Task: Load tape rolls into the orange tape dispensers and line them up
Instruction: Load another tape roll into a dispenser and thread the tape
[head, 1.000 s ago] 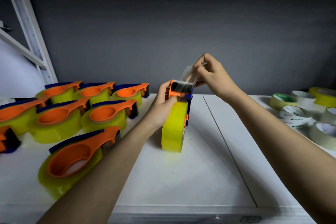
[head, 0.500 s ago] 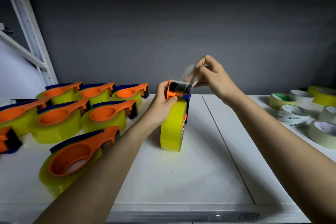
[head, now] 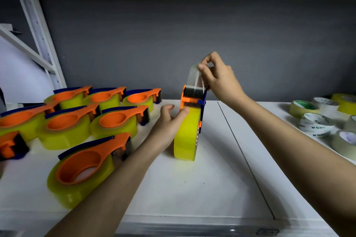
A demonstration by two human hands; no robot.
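A yellow tape roll (head: 185,136) stands on edge at the middle of the white table (head: 192,188), mounted in an orange and blue dispenser (head: 193,98). My left hand (head: 169,121) steadies it from the left, thumb on the roll just under the dispenser head, fingers loosely curled beside it. My right hand (head: 217,77) pinches the clear tape end (head: 194,77) and holds it pulled up above the dispenser's head. Several loaded orange dispensers (head: 115,119) lie flat in rows on the left.
Loose tape rolls (head: 316,123) in white, green and yellow lie at the right edge. A white metal rack frame (head: 36,31) rises at the back left. A dark grey wall stands behind the table. A seam (head: 244,158) runs across the tabletop.
My right hand has lifted the tape end higher, so a longer clear strip is drawn out. My left hand has slid down from the dispenser head to the roll's upper side.
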